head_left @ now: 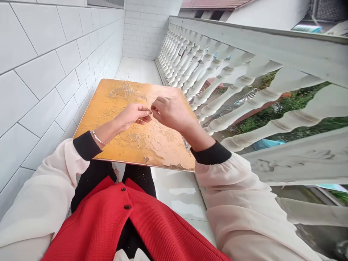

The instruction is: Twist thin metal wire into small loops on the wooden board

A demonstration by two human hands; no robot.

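In the head view, the left hand (132, 115) and the right hand (169, 111) are meeting over the counter (87, 132), their tips almost touching. The fingers on both are curling in, with only a narrow space at the tips; I cannot tell whether they are closing on anything, as the spot is too small to read.

The thin rings (133, 137) are lying under and around the hands, spreading over the middle and near part of the counter. They are looking pale and wiry, roughly round, some apart and some overlapping, with a few slightly misshapen. A loose tangle (126, 91) of similar thin strands is sitting at the far left, with some ends sticking up. Several thin straight sticks (186, 146) are lying together at the right edge, beside the right wrist.

The counter is showing yellow-orange wood, with its surface peeling to a paler layer toward the right and chipping along the near edge.
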